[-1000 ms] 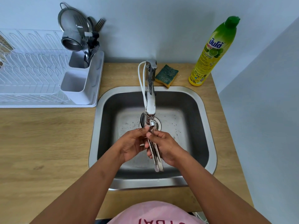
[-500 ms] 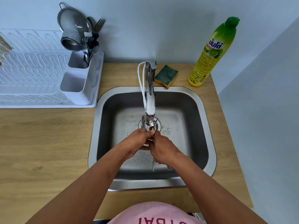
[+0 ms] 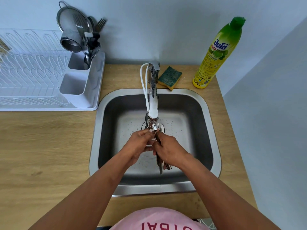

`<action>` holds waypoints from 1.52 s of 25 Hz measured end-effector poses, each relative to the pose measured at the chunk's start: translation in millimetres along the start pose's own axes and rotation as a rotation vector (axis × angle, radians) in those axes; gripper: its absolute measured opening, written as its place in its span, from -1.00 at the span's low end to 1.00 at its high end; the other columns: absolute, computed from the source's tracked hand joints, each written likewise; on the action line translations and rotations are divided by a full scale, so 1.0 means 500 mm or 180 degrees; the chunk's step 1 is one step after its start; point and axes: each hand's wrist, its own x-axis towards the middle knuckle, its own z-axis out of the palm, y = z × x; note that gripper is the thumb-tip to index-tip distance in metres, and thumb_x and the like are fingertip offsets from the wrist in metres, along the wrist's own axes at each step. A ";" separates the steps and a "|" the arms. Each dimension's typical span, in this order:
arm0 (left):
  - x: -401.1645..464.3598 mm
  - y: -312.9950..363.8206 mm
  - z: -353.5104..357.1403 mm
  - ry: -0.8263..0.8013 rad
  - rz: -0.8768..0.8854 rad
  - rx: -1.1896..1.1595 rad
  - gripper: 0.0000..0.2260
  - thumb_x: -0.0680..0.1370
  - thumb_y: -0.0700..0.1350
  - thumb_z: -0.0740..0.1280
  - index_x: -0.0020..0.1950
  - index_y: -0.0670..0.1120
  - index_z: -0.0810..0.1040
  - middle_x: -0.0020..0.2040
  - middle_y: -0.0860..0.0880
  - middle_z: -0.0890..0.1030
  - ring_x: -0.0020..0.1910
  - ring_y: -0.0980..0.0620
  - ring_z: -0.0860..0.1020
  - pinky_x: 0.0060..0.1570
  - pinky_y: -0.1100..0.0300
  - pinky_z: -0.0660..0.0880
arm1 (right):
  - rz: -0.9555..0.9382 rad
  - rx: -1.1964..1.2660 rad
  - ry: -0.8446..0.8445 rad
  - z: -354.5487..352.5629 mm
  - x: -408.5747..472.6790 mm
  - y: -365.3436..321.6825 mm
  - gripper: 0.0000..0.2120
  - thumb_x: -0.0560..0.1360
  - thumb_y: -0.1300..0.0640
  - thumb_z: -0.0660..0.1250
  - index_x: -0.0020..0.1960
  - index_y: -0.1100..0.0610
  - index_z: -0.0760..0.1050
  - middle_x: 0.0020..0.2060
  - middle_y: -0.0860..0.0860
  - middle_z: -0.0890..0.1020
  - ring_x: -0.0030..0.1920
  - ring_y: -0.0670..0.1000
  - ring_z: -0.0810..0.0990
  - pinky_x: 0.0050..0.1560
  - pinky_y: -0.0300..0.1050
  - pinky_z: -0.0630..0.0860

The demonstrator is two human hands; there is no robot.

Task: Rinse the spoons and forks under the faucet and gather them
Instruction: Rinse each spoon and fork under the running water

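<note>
Over the steel sink (image 3: 211,117) both my hands meet just under the faucet (image 3: 153,103) spout. My right hand (image 3: 169,150) is closed around a bundle of metal spoons and forks (image 3: 159,165); their handles stick out below it toward me. My left hand (image 3: 138,145) presses against the upper ends of the same cutlery, fingers curled on them. The heads of the cutlery are hidden between my fingers. More forks and spoons stand in the white holder (image 3: 83,63) at the back left.
A white dish rack (image 3: 25,75) sits on the wooden counter (image 3: 41,155) left of the sink, with a strainer (image 3: 73,24) and steel cup in its holder. A green-yellow sponge (image 3: 170,77) and a dish soap bottle (image 3: 217,53) stand behind the sink. A wall closes the right side.
My hands have stayed under the spout, shifting slightly away and back while rubbing the cutlery. The handles now hang out below my right hand again.
</note>
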 end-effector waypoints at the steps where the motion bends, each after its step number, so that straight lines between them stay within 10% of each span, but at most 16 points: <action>1: 0.001 0.000 -0.001 0.0012 0.0008 -0.0037 -0.73 0.65 -0.07 0.34 0.19 -0.24 0.68 -0.12 -0.22 0.59 -0.15 -0.08 0.59 -0.10 0.10 0.64 | -0.0024 0.0004 0.0009 -0.003 0.001 -0.001 -0.75 0.66 -0.01 0.12 0.28 0.01 0.41 -0.18 -0.03 0.67 -0.22 -0.10 0.68 -0.14 -0.06 0.66; 6: 0.003 -0.004 -0.004 0.0260 0.0042 -0.0431 -0.78 0.63 -0.18 0.34 0.12 -0.30 0.68 -0.04 -0.22 0.71 -0.05 -0.09 0.66 -0.12 0.16 0.64 | 0.0130 0.0905 -0.0165 -0.008 0.000 -0.009 -0.83 0.65 -0.03 0.20 0.08 0.05 0.47 -0.30 0.04 0.64 -0.42 -0.01 0.66 -0.30 0.07 0.69; 13: -0.011 -0.003 -0.004 0.0200 -0.0042 -0.0810 -0.79 0.57 -0.16 0.40 0.00 -0.31 0.70 -0.29 -0.23 0.67 -0.53 -0.07 0.46 -0.45 0.14 0.51 | 0.0625 0.2809 -0.0606 0.005 -0.009 -0.007 -0.69 0.65 -0.01 0.23 0.17 0.23 0.53 -0.23 0.19 0.66 -0.46 0.12 0.57 -0.37 -0.02 0.54; 18: -0.003 -0.004 -0.006 0.0598 -0.0013 -0.0522 -0.81 0.56 -0.20 0.44 0.05 -0.31 0.71 -0.04 -0.26 0.76 -0.16 -0.14 0.68 -0.13 0.04 0.65 | 0.0701 0.2278 -0.0321 0.021 -0.016 -0.004 -0.68 0.69 -0.04 0.13 0.24 0.16 0.50 -0.02 0.23 0.69 -0.30 0.21 0.71 -0.30 0.12 0.69; 27: -0.013 -0.004 -0.010 -0.0113 -0.0061 -0.0249 -0.73 0.67 -0.07 0.26 0.20 -0.11 0.72 0.15 -0.21 0.73 0.10 -0.17 0.63 0.15 -0.05 0.60 | 0.0200 0.0909 -0.0215 0.002 -0.018 -0.007 -0.57 0.62 -0.29 0.06 0.22 0.02 0.42 -0.34 0.12 0.57 -0.59 0.00 0.52 -0.54 -0.06 0.57; 32: -0.016 0.003 -0.015 -0.0797 -0.0060 -0.0722 -0.69 0.66 -0.07 0.28 0.27 -0.22 0.66 -0.04 -0.22 0.64 -0.10 -0.08 0.63 0.14 -0.15 0.54 | 0.0664 0.2471 -0.0686 -0.011 -0.013 -0.006 -0.57 0.58 -0.29 0.19 -0.08 0.08 0.50 -0.54 0.02 0.37 -0.62 -0.02 0.26 -0.57 -0.22 0.30; 38: -0.014 0.009 -0.014 -0.0438 0.0250 -0.0215 -0.71 0.63 -0.18 0.35 0.16 -0.42 0.56 -0.41 -0.14 0.50 -0.51 -0.06 0.46 -0.36 0.09 0.53 | 0.0647 0.3433 -0.0422 0.022 -0.013 -0.005 -0.53 0.64 -0.18 0.16 0.04 0.21 0.59 -0.33 0.11 0.62 -0.45 0.04 0.51 -0.38 -0.07 0.49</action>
